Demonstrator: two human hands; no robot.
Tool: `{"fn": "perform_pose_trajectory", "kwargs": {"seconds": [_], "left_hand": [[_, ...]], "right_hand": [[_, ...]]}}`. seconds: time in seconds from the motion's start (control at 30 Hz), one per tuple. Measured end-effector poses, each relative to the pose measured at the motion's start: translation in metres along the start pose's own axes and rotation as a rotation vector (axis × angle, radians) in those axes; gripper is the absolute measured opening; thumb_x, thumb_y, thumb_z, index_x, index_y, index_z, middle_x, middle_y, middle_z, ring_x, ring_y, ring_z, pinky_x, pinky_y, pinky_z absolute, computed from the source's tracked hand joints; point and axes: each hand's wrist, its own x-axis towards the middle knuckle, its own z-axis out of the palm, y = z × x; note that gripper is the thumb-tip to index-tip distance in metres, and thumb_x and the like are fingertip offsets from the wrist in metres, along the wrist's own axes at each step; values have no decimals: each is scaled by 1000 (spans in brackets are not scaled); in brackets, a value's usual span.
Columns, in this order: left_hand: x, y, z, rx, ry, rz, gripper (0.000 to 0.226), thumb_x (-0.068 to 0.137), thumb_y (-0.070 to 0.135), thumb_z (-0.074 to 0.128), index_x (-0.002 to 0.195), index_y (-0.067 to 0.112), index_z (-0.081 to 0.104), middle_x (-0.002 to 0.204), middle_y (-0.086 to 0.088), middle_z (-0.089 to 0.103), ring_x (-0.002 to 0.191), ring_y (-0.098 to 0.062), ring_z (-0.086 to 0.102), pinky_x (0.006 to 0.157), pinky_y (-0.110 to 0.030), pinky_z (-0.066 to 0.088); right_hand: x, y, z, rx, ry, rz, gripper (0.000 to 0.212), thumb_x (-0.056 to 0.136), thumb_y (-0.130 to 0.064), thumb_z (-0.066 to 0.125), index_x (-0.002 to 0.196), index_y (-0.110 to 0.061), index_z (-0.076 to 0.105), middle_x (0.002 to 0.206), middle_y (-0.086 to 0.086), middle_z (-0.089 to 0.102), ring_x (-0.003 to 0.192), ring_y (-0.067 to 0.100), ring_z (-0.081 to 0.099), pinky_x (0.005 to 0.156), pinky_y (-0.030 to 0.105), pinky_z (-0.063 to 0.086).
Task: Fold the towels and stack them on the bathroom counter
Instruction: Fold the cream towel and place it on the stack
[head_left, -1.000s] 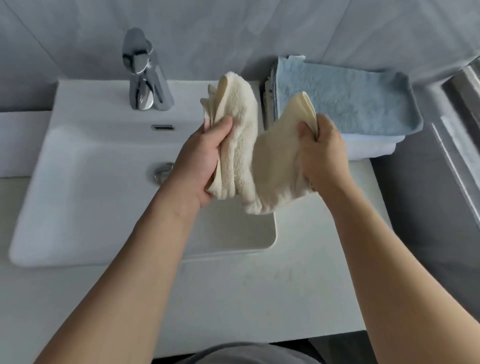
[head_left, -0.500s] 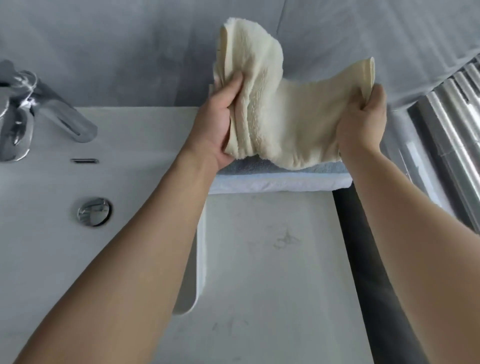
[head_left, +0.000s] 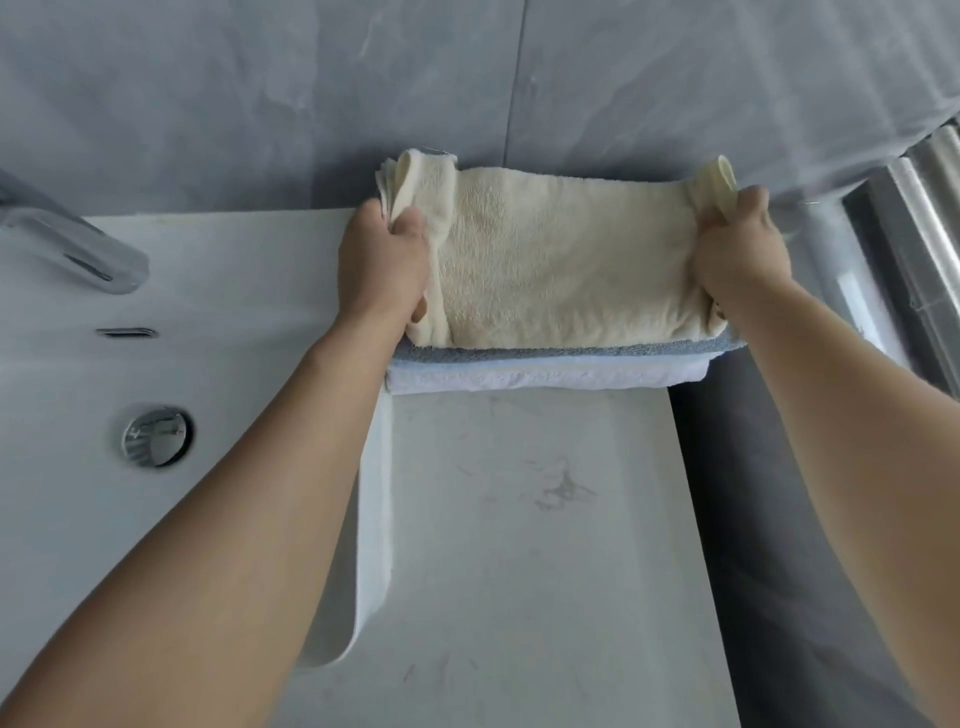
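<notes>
Cream towel, looped terry, folded into a rectangle, is laid on the blue towel and white towel at the back of the marbled counter. Its ends are gripped by left hand and right hand; fingertips are hidden in cloth. Faucet is cut off at the frame edge.

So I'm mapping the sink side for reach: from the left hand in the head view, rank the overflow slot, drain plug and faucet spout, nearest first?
From the left hand:
1. Overflow slot, to its left on the basin wall.
2. Faucet spout and drain plug, spout left, plug lower left: too close to call.
</notes>
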Motion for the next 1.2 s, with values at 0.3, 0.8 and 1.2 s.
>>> {"fn": "perform_pose_trajectory", "kwargs": {"seconds": [0.3, 0.8, 1.2], "left_hand": [[-23, 2, 0, 683, 305, 473, 45, 85, 8, 46, 129, 12, 52, 131, -13, 53, 117, -37, 52, 90, -45, 39], [-12, -24, 12, 950, -161, 651, 68, 105, 46, 27, 161, 12, 6, 169, -6, -3, 155, -22, -9, 124, -42, -9], [-75, -88, -103, 606, -134, 546, 53, 107, 25, 41, 152, -2, 33, 161, -17, 29, 152, -33, 18, 125, -43, 9]], "right_hand": [[-18, -17, 12, -434, 167, -101, 64, 92, -36, 40, 149, -15, 19, 155, 18, 19, 142, 39, 17, 115, 50, 12], [-40, -5, 43, -413, -133, -385, 66, 98, -60, 12, 156, -30, 1, 164, -2, -4, 150, 16, -7, 121, 40, -9], [-221, -60, 79, -26, -91, -645, 50, 103, -25, 37, 150, -8, 32, 159, 7, 26, 149, 22, 17, 122, 40, 7]]}}
